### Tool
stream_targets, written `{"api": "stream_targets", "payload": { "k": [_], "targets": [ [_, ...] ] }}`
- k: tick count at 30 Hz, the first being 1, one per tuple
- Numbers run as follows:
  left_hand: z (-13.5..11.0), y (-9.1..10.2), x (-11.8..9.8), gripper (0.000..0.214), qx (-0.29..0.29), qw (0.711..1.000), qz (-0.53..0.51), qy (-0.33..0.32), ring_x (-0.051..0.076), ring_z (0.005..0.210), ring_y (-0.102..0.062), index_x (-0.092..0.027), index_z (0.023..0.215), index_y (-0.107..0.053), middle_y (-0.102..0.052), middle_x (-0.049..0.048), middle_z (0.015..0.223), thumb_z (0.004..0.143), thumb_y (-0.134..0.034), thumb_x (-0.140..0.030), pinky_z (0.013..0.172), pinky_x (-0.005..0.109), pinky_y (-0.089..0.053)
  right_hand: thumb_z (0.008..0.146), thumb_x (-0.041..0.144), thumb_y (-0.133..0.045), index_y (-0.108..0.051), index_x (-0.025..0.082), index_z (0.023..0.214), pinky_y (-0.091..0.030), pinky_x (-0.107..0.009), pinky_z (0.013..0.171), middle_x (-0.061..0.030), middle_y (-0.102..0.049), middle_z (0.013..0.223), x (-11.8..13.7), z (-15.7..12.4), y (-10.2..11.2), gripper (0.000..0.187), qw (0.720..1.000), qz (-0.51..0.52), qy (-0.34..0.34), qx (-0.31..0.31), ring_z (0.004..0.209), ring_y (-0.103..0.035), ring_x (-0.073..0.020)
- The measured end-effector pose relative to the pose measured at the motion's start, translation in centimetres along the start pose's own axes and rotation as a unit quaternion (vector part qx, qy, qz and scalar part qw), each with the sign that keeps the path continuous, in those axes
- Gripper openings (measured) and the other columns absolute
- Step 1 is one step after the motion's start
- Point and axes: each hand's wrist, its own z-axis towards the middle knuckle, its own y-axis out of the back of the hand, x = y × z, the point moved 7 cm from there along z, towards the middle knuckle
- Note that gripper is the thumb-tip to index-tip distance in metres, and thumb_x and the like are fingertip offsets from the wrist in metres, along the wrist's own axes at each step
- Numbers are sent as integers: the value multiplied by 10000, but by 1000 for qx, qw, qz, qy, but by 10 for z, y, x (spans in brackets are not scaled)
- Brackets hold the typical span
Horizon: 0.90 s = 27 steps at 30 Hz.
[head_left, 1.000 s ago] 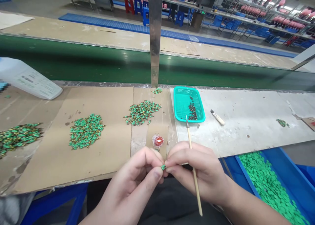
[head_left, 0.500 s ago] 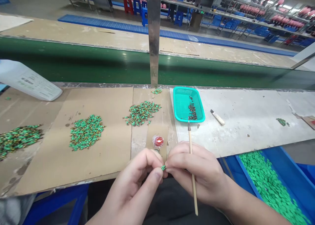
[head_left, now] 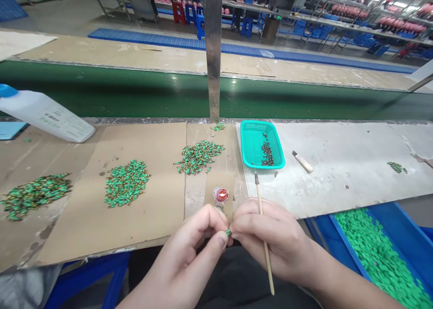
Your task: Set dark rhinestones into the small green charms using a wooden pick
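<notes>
no wording can be read for certain; the white plastic bottle lying at the far left of the worktop carries a printed label; its dark lines of print are too small and blurred to make out;

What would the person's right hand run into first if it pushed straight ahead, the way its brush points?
The right hand holds a thin wooden brush pointing at the near rim of the teal plastic basket. That rim would probably come first, though depth is hard to judge from this view.
</notes>
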Motion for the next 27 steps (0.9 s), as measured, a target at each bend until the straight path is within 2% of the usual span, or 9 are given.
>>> {"api": "stream_targets", "payload": {
  "k": [10,15,17,20,23,25,27],
  "targets": [
    [6,0,-3,321,-19,1000,-13,-1,206,833,-629,-281,969,-727,-677,8,897,1178,-652,-514,769,282,-574,1148,65,-653,-730,204,1071,-603,-273,809,-45,-757,941,-5,-3,-1,177,1000,5,-2,-29,863,-712,-174],
    [20,7,-2,323,-32,998,52,-24,207,802,-687,-273,920,-732,-715,13,860,1157,-650,-478,736,283,-606,1156,154,-701,-755,228,1120,-639,-267,826,-32,-803,972,-22,-7,1,98,998,-24,-30,-48,883,-771,-170],
    [32,21,-1,328,-61,985,152,-48,228,831,-750,-276,929,-754,-774,27,886,1148,-620,-480,757,309,-637,1156,233,-722,-758,250,1181,-661,-289,826,-31,-820,1002,-42,-12,9,47,993,-93,-41,-65,896,-793,-186],
    [59,60,-6,306,-167,925,325,-104,276,899,-792,-279,892,-783,-849,64,988,1072,-638,-478,831,385,-650,1155,226,-680,-771,251,1212,-686,-392,874,-79,-830,1054,-86,-22,37,110,967,-217,-72,-112,952,-806,-253],
    [91,99,-7,254,-223,886,384,-132,359,1083,-777,-282,871,-803,-861,110,1072,986,-651,-450,1044,505,-603,1115,160,-670,-807,243,1185,-678,-486,900,-125,-809,1071,-129,-31,64,175,943,-292,-98,-123,1014,-789,-324],
    [111,117,-7,232,-235,868,415,-140,393,1078,-769,-295,795,-794,-862,116,1014,916,-668,-449,1073,549,-577,1071,128,-714,-828,236,1183,-663,-481,877,-126,-789,1063,-148,-33,73,193,932,-332,-107,-103,1004,-773,-331],
    [124,126,-6,220,-239,854,438,-144,407,1043,-768,-305,771,-803,-872,120,1005,875,-679,-454,1052,563,-576,1037,103,-755,-840,231,1180,-638,-444,852,-115,-771,1064,-158,-34,75,211,921,-365,-111,-79,983,-752,-312]
  ]
}}
